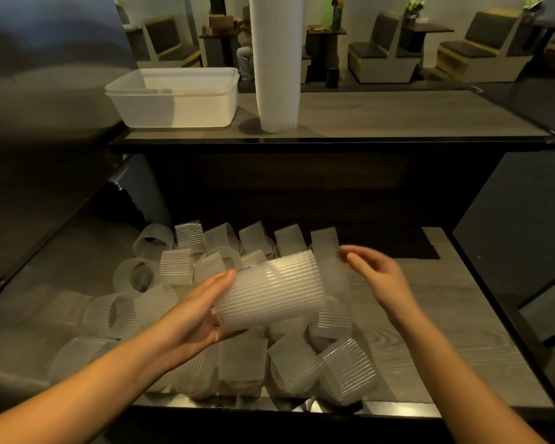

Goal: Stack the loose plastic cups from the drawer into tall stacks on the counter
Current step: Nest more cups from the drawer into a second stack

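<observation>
Several loose ribbed translucent plastic cups (289, 363) lie tumbled in the open drawer (446, 331). My left hand (202, 309) holds a short stack of nested cups (269, 293) on its side above the pile, palm under its lower end and fingers along its side. Just beyond the stack's open end hovers my right hand (375, 277), fingers loosely spread around a blurred cup (332, 274); whether it grips the cup I cannot tell. A tall stack of white ribbed cups (276, 62) stands upright on the counter (398, 113), reaching past the top of the view.
Two nested translucent plastic tubs (177, 97) sit on the counter left of the tall stack. A dark panel (526, 219) borders the drawer on the right. Beyond the counter are booth seats (481, 49) and tables.
</observation>
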{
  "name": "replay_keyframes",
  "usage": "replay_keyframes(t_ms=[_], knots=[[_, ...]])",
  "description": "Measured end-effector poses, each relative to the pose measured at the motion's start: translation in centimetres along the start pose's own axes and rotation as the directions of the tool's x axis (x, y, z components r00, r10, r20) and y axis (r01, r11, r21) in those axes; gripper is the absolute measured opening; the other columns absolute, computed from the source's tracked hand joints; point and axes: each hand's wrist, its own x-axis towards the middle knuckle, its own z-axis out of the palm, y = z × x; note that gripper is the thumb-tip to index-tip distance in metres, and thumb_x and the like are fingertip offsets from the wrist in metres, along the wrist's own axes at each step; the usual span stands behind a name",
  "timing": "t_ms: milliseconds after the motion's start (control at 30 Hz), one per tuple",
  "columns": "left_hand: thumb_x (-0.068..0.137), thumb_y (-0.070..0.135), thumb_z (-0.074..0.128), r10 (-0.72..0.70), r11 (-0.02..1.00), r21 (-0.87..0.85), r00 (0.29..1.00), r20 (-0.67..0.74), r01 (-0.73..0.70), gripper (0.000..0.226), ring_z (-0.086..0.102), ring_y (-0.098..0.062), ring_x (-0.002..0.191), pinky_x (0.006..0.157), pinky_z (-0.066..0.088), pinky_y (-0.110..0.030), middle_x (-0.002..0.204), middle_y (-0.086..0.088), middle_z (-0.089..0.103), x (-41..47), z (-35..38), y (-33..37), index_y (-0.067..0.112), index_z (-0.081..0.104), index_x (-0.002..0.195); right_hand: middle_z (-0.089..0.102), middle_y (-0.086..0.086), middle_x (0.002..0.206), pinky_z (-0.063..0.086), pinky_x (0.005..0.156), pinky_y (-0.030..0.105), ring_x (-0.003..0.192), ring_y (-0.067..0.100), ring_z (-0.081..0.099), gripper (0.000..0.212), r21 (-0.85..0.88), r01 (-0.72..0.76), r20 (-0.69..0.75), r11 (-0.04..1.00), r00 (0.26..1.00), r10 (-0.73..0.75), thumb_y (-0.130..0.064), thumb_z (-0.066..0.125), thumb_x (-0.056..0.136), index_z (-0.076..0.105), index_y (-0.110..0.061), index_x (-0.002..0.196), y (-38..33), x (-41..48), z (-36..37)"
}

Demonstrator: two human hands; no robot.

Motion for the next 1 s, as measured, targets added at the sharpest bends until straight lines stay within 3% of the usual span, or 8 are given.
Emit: replay_keyframes(t_ms=[133, 267, 400, 600, 767, 900, 1000], knots=[[0.068, 0.037, 0.063, -0.01, 1.0, -0.003, 1.0, -0.004, 0.01, 0.056, 0.054, -0.032, 0.115, 0.078, 0.054, -0.041, 0.128, -0.011, 0.053, 0.0, -0.3, -0.1, 0.02, 0.057, 0.122, 0.055, 0.006, 0.128, 0.036, 0.091, 0.022, 0.119, 0.016, 0.049, 0.036, -0.148, -0.185, -0.173, 0.971, 0.972, 0.159, -0.019, 0.051, 0.092, 0.05, -0.012, 0.127, 3.2, 5.1, 0.0], [0.07, 0.037, 0.063, 0.001, 1.0, -0.001, 1.0, -0.006, -0.001, 0.054, 0.054, -0.032, 0.114, 0.077, 0.056, -0.041, 0.127, -0.012, 0.053, 0.0, -0.7, 0.0, 0.021, 0.057, 0.121, 0.047, 0.011, 0.136, 0.036, 0.099, 0.031, 0.126, 0.024, 0.043, 0.045, -0.215, -0.32, -0.132, 0.923, 0.946, 0.297, -0.022, 0.053, 0.091, 0.043, -0.008, 0.133, 5.2, 7.7, 0.8], [0.071, 0.037, 0.062, -0.002, 1.0, -0.007, 1.0, -0.012, 0.002, 0.053, 0.054, -0.033, 0.115, 0.086, 0.052, -0.045, 0.127, -0.013, 0.053, 0.0, -1.2, 0.1, 0.021, 0.057, 0.121, 0.052, 0.011, 0.13, 0.036, 0.094, 0.029, 0.121, 0.024, 0.047, 0.035, -0.192, -0.352, -0.108, 0.916, 0.935, 0.337, -0.018, 0.052, 0.092, 0.052, -0.007, 0.125, 6.0, 8.9, 1.7], [0.07, 0.037, 0.062, 0.002, 1.0, -0.021, 0.999, -0.034, -0.003, 0.053, 0.054, -0.032, 0.114, 0.085, 0.053, -0.043, 0.127, -0.013, 0.052, 0.0, -1.5, 0.4, 0.021, 0.056, 0.12, 0.059, 0.01, 0.121, 0.038, 0.089, 0.027, 0.113, 0.021, 0.052, 0.024, -0.095, -0.298, -0.169, 0.95, 0.945, 0.28, -0.013, 0.053, 0.09, 0.06, -0.007, 0.112, 5.9, 8.9, 2.2], [0.069, 0.037, 0.063, 0.007, 0.999, -0.034, 1.0, -0.031, -0.008, 0.053, 0.055, -0.032, 0.114, 0.076, 0.056, -0.039, 0.127, -0.013, 0.052, -0.1, -1.6, 0.8, 0.019, 0.057, 0.119, 0.063, 0.0, 0.104, 0.045, 0.086, 0.027, 0.105, 0.017, 0.057, 0.019, 0.124, -0.12, -0.226, 0.985, 0.963, 0.146, -0.017, 0.053, 0.09, 0.061, -0.017, 0.107, 2.4, 6.1, 1.8], [0.069, 0.037, 0.062, 0.013, 0.999, -0.041, 0.999, -0.035, -0.015, 0.05, 0.054, -0.032, 0.113, 0.075, 0.055, -0.039, 0.125, -0.012, 0.052, -0.1, -1.5, 0.9, 0.019, 0.059, 0.115, 0.07, -0.003, 0.087, 0.053, 0.078, 0.021, 0.089, 0.009, 0.065, 0.016, 0.372, 0.007, -0.092, 0.928, 0.995, 0.029, -0.026, 0.057, 0.08, 0.065, -0.023, 0.093, -1.1, 1.8, 1.1], [0.068, 0.037, 0.062, 0.015, 0.999, -0.038, 0.999, -0.03, -0.016, 0.05, 0.055, -0.032, 0.112, 0.073, 0.056, -0.038, 0.124, -0.013, 0.052, 0.0, -1.4, 0.8, 0.019, 0.058, 0.115, 0.071, -0.003, 0.084, 0.054, 0.074, 0.018, 0.084, 0.009, 0.066, 0.038, 0.401, 0.018, 0.013, 0.916, 1.0, -0.026, -0.05, 0.073, 0.061, 0.072, -0.025, 0.089, -1.6, -1.2, 0.6]])
